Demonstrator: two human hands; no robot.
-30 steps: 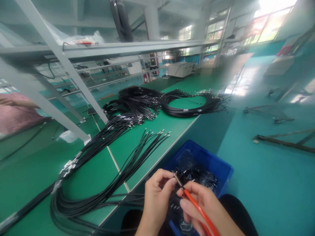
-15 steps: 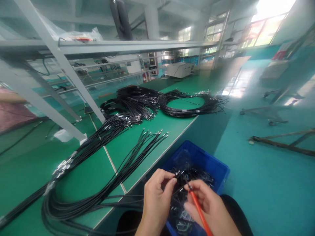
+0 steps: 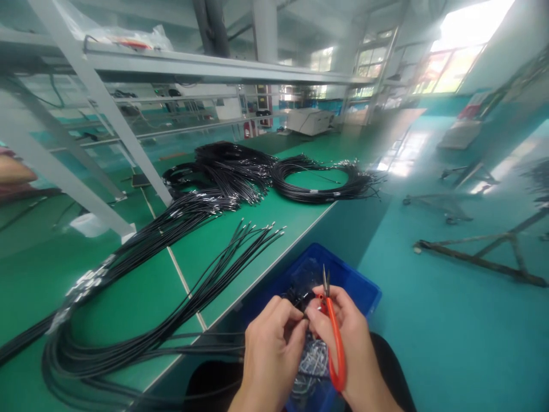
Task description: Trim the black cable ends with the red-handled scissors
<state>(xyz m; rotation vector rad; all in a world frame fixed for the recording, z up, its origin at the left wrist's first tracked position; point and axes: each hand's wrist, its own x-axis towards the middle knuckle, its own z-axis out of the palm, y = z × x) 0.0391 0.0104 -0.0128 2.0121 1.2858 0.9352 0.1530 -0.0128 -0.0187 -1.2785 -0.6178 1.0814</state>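
My left hand [image 3: 271, 343] is closed in a pinch over the blue bin [image 3: 369, 293], on what seems to be the end of a black cable. Its fingertips meet those of my right hand [image 3: 350, 329], and the small part between them is hidden. A pair of scissors [image 3: 337, 349] with orange-red handles rests in my right hand, blades pointing up and away. Left of my hands, a bundle of black cables [image 3: 206, 286] with pale tips curves over the green bench [image 3: 223, 252]; some strands run towards my left hand. Clear plastic scraps [image 3: 312, 360] lie inside the bin.
Further back on the bench lie a coil of black cables [image 3: 315, 194] and a heap of more cables [image 3: 231, 166]. A white shelf frame [image 3: 115, 129] rises at the left. On the floor to the right stands a wheeled metal stand [image 3: 476, 263]. Part of a person shows at far left.
The scissors have swung from pointing towards my left fingers to pointing upwards. My right hand has come closer, so both hands' fingertips meet. The view has shifted slightly.
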